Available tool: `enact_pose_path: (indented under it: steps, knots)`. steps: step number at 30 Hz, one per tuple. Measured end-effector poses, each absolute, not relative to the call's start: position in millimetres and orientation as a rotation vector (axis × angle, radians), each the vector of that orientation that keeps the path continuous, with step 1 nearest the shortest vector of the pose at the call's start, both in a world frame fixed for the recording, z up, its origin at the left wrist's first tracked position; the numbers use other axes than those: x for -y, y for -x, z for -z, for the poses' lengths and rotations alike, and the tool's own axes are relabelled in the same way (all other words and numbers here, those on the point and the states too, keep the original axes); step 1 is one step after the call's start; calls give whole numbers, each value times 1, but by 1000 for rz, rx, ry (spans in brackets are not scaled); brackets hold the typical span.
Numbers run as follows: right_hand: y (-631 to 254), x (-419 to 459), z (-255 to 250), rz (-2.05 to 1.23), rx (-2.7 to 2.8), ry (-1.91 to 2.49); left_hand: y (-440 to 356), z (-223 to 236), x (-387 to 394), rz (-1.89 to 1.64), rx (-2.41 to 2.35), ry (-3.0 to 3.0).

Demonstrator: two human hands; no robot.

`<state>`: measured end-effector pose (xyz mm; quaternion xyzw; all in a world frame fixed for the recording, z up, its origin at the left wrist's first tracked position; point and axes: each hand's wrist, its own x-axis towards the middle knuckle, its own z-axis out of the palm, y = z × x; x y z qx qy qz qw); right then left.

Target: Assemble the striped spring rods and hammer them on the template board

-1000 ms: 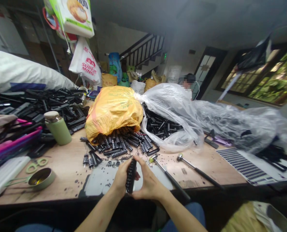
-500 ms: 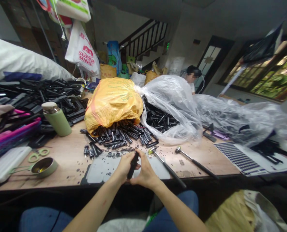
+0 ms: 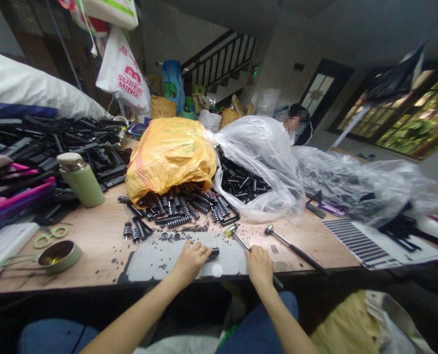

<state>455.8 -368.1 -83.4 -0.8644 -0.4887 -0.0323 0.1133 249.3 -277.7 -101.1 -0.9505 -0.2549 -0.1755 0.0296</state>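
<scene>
My left hand (image 3: pixel 191 260) is closed round a short black cylindrical part (image 3: pixel 213 253), which lies sideways over the grey mat (image 3: pixel 148 263). Only the part's right end shows past my fingers. To the right, my right hand (image 3: pixel 260 267) is wrapped round the dark handle of a small hammer (image 3: pixel 244 243). The hammer's yellow-tipped head rests at the back edge of the mat, and its handle end sticks out below my hand. Tiny black pieces (image 3: pixel 162 266) are scattered on the mat and the wood behind it.
A second hammer (image 3: pixel 296 248) lies to the right, beside a striped sheet (image 3: pixel 359 243). Ridged black parts (image 3: pixel 178 204) spill from a yellow bag (image 3: pixel 170 152); a clear bag (image 3: pixel 263 162) holds black tubes. At left stand a green bottle (image 3: pixel 81 182) and a cup (image 3: pixel 62 255). A person (image 3: pixel 298 125) sits beyond.
My hands have moved apart. The left has turned the black part from upright to lying over the mat. My right hand has let go of it and taken hold of the hammer's handle.
</scene>
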Motion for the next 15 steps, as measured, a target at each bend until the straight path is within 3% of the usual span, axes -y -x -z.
enact_pose_path:
  steps: [9,15]
  knots:
    - [-413,416,82,-140,1605,2269,-252,106,286,542,882,2853]
    - [-388,409,52,-197,1563,2059,-264,116,309,484,948,2834]
